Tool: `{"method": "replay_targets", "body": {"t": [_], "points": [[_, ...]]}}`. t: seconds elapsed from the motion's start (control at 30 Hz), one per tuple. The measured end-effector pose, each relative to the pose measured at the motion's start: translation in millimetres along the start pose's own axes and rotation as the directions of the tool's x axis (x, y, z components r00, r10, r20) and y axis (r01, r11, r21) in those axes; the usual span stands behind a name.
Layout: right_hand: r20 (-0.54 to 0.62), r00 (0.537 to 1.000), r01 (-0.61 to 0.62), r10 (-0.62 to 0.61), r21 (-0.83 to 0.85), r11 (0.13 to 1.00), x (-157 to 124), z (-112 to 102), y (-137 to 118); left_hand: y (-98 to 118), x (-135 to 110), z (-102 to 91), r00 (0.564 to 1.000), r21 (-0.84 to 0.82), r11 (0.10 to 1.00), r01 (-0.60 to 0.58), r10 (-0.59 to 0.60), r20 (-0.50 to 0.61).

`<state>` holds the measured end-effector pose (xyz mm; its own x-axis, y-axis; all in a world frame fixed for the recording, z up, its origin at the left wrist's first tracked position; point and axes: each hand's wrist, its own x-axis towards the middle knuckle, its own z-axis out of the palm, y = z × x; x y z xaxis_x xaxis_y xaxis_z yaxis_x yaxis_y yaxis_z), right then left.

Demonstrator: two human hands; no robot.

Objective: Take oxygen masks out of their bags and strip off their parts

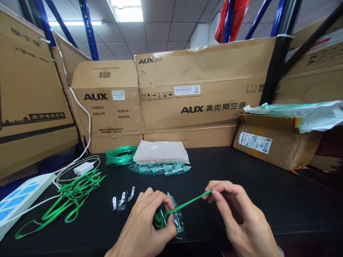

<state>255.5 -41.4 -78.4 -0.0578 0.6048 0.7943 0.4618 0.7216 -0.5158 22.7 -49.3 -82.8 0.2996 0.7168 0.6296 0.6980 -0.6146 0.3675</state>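
Note:
My left hand [146,223] is closed around a small clear plastic bag [178,217] holding a coiled green strap [160,218]. My right hand [238,217] pinches the free end of that green strap [189,202] and holds it stretched out to the right, above the black table [268,192]. Both hands sit at the table's near edge. Three small metal clips [122,198] lie just left of my left hand.
Loose green straps [72,196] are piled at the left beside a white power strip [18,198] and charger [83,167]. Behind lie a green coil [120,155], a stack of clear bags [160,151] and filled bags [159,168]. Cardboard boxes [203,92] wall the back; another box [276,141] stands right.

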Motion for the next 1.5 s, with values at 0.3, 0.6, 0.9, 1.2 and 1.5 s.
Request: {"method": "replay_targets", "body": {"t": [0.3, 0.6, 0.9, 1.2, 1.5], "points": [[0.194, 0.962, 0.178, -0.194, 0.099, 0.979, -9, 9, -15, -5, -1, 0.8, 0.999, 0.012, 0.999, -0.041, 0.041, 0.008], [0.324, 0.946, -0.004, 0.011, -0.022, 1.000, -10, 18, -6, -7, -3, -0.2, 0.998, -0.064, 0.997, 0.039, -0.041, -0.039], [0.461, 0.866, -0.178, 0.192, -0.073, 0.981, -5, 22, -13, -9, -1, -2.2, 0.993, -0.412, 0.907, 0.084, -0.041, 0.112], [0.451, 0.840, -0.473, 0.301, 0.336, 0.815, -12, 28, -2, -10, -2, -2.0, 0.976, -0.471, 0.865, 0.172, -0.083, 0.204], [0.433, 0.828, -0.548, 0.357, 0.485, 0.681, -3, 23, -1, -6, -1, 0.3, 0.919, -0.312, 0.901, 0.302, -0.187, 0.348]]}}
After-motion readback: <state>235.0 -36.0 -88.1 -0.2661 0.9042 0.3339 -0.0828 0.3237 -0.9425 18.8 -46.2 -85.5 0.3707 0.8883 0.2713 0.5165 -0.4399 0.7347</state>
